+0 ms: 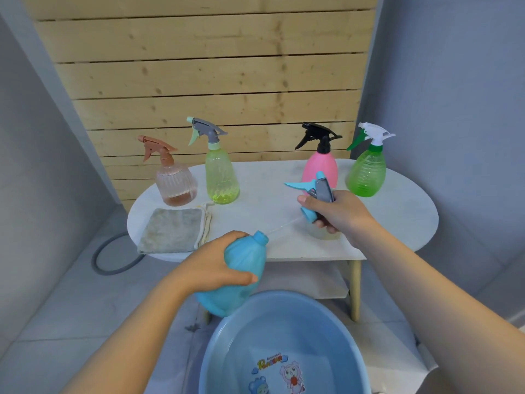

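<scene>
a blue basin (218, 345) with cartoon stickers sits nearest, on the floor below the hands. above its left rim the left hand (211, 264) grips the blue bottle (244, 268), fingers and thumb curled round its body, its open neck tilted up to the right. a thin clear tube (281, 226) stretches between that neck and the blue-grey spray head (319, 190). the right hand (339, 216) holds the head over the white table (397, 217), fingers wrapped round it. behind stand a grey cloth (170, 231), brown bottle (176, 183), yellow bottle (221, 177), pink bottle (318, 166) and green bottle (366, 174).
</scene>
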{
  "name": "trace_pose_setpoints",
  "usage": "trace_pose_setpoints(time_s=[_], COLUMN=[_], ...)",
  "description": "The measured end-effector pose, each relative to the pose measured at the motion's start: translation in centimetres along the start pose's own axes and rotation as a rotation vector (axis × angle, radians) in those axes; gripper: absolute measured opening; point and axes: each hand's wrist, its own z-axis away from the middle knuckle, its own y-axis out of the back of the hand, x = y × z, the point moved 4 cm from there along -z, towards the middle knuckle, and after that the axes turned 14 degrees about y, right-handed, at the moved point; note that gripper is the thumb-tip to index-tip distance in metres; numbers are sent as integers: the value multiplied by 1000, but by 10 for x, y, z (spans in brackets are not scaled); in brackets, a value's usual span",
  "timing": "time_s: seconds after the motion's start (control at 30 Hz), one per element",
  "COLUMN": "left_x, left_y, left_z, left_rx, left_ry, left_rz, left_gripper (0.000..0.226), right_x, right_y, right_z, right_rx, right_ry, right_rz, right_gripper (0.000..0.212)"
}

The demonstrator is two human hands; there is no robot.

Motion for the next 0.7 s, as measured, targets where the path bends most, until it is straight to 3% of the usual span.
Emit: trace_pose_setpoints(time_s=[0.33,0.47,0.7], left_x=[-44,-45,-47], left_y=[23,18,8], left_z=[21,21,15], left_rx=[33,44,54], left_ry=[97,74,68], left_rz=[110,148,194], left_gripper=[58,55,54], right_x=[-15,-4,45], right_y=[10,-27,-113], right_z=[-20,-20,-17], right_rx=[287,216,62], right_ry=[140,71,-241], right_rz=[204,232,-40], right_gripper=[32,44,38])
